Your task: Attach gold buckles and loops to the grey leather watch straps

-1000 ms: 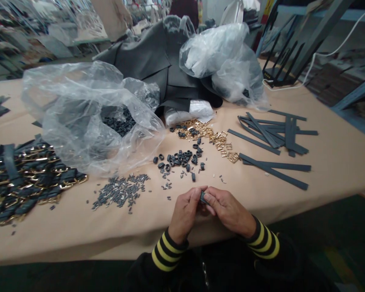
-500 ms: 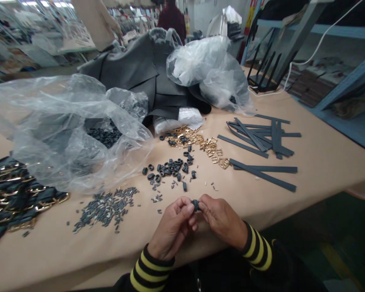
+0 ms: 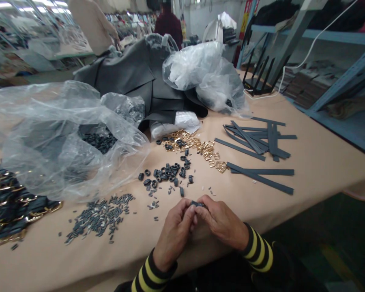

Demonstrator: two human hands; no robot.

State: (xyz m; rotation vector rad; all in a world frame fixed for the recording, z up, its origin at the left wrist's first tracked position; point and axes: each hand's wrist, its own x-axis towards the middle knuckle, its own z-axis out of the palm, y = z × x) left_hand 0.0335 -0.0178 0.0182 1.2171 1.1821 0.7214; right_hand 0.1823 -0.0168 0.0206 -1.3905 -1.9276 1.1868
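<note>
Between the fingertips of my left hand (image 3: pixel 177 228) and my right hand (image 3: pixel 222 221) is a small dark loop (image 3: pixel 196 203), partly hidden by the fingers. Both hands are closed on it, just above the front part of the table (image 3: pixel 310 150). Beyond them lie a cluster of dark loops (image 3: pixel 170 172) and a spread of gold buckles (image 3: pixel 182 142). To the left is a heap of short dark pieces (image 3: pixel 100 217). Flat dark strips (image 3: pixel 261 178) lie to the right, some crossing each other.
Clear plastic bags (image 3: pixel 63 162) cover the left side, beside gold-trimmed dark straps (image 3: pixel 12 207). Dark sheets (image 3: pixel 124 77), a stuffed bag (image 3: pixel 194 67) and a router (image 3: pixel 258 85) stand at the back. Two people are in the background.
The view has shifted slightly, so the table items appear a little lower and further left. My fingertips have drawn closer together and the dark loop has turned flatter between them.
</note>
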